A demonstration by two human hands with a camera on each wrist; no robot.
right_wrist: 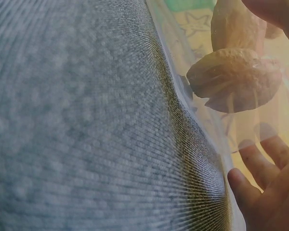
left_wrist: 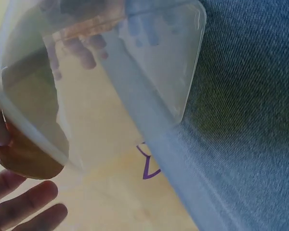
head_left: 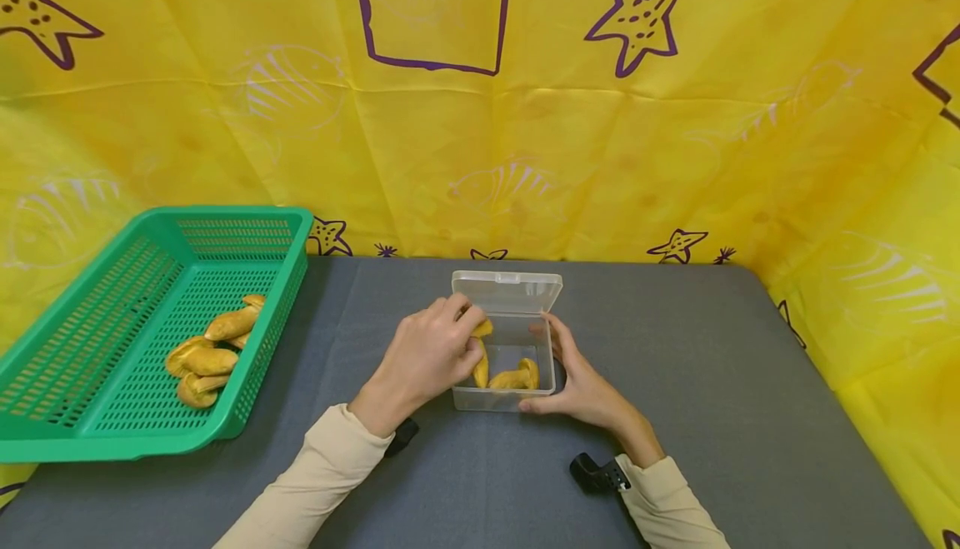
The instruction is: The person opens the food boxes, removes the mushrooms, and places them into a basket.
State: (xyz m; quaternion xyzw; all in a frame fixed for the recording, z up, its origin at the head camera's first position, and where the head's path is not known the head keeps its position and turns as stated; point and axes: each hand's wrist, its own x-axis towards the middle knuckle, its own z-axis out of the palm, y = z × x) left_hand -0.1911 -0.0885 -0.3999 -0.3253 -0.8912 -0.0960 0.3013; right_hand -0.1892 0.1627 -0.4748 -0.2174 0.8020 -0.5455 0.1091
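Note:
A clear plastic box (head_left: 504, 400) with its hinged lid (head_left: 507, 289) raised stands on the table. My left hand (head_left: 438, 349) is over the box's left side and pinches a yellow-brown mushroom (head_left: 482, 328), whose rounded brown end (left_wrist: 31, 156) shows by the fingers in the left wrist view. Another mushroom (head_left: 516, 376) lies on the box floor near the front right. My right hand (head_left: 588, 391) grips the box from the right, thumb at the front corner and fingers along the far right side. Through the wall, the right wrist view shows a mushroom cap (right_wrist: 236, 82) close up.
A green plastic basket (head_left: 296, 282) stands on the left of the table, with several mushrooms (head_left: 210, 361) piled along its right side. Grey cloth (head_left: 675, 349) covers the table. A yellow printed curtain (head_left: 525, 132) hangs behind it and along the right side.

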